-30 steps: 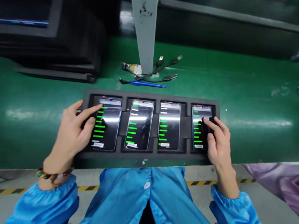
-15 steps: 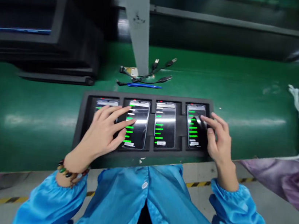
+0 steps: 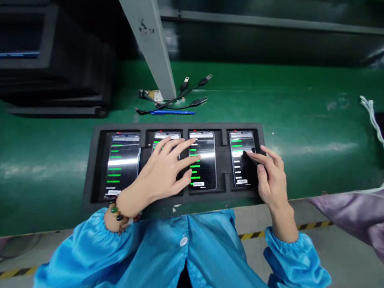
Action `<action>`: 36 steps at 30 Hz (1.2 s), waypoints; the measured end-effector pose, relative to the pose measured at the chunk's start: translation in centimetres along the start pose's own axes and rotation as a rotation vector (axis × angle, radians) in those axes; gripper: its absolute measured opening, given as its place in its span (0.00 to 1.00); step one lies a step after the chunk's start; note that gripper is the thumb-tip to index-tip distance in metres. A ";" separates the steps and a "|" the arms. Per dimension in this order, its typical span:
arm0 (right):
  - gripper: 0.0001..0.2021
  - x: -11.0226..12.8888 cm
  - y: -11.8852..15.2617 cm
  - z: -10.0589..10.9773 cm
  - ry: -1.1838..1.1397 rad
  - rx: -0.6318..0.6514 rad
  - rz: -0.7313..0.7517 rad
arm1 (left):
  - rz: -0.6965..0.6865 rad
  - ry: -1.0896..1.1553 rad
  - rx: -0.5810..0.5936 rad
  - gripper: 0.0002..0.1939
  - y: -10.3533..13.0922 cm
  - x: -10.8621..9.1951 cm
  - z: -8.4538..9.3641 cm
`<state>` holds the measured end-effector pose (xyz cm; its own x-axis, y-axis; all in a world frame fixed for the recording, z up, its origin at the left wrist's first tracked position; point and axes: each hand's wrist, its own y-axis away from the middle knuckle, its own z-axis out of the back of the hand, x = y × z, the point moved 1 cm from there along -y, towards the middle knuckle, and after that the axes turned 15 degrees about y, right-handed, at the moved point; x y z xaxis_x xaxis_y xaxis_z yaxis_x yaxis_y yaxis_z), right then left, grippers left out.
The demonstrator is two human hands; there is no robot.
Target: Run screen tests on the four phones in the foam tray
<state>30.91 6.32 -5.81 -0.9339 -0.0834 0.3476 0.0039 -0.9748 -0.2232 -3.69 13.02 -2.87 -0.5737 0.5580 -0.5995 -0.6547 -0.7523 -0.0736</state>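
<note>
Filling the nearest part of the view, a shiny blue garment with a white button (image 3: 184, 241) is being worn, and a bracelet of dark and green beads (image 3: 119, 215) is being worn on the left wrist. The left hand (image 3: 165, 168) is being held palm down with its fingers spread; the second phone from the left (image 3: 167, 136) is being partly covered by it, while its fingertips are being held at the left side of the third black-screened phone (image 3: 207, 160) – whether they are touching the glass cannot be told. The right hand (image 3: 272, 180) is being held with its index finger extended over the screen of the rightmost phone (image 3: 240, 164) and its thumb apart, nothing being pinched. The leftmost phone (image 3: 124, 163) is being left uncovered. All four phones are being held face up, one per compartment, in a long black foam tray (image 3: 91, 164), which is being supported by a glossy green tabletop (image 3: 308, 117).

Beyond the tray, a slim blue pen (image 3: 175, 113) is being crossed at its left part by short black cables (image 3: 198, 101) – these are lying by the foot of a grey metal post (image 3: 149, 34). A stack of black trays (image 3: 67, 66) is being supported to the left, and a looped white cord (image 3: 379, 131) is lying to the right.
</note>
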 end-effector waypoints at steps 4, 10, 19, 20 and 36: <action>0.20 -0.1 0.8 0.0 -0.002 -0.060 -0.005 | 0.065 -0.028 -0.091 0.24 -0.9 0.0 -0.4; 0.19 -0.1 0.8 -0.2 -0.026 -0.045 0.007 | 0.057 -0.038 -0.072 0.23 -0.9 0.5 -0.3; 0.19 -0.4 0.9 -0.5 -0.069 -0.042 0.018 | 0.115 -0.054 -0.115 0.22 -1.1 0.3 -0.3; 0.19 -0.3 0.9 -0.5 -0.067 -0.040 0.023 | 0.130 -0.067 -0.127 0.23 -1.1 0.4 -0.3; 0.21 4.6 -0.2 -0.2 0.034 0.059 0.230 | 0.179 -0.035 -0.272 0.25 1.9 0.9 2.6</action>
<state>26.54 6.19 -4.39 -0.9174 -0.2987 0.2629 0.2379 -0.9414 -0.2392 -6.74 12.98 -1.48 -0.6876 0.4165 -0.5948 -0.3889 -0.9030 -0.1828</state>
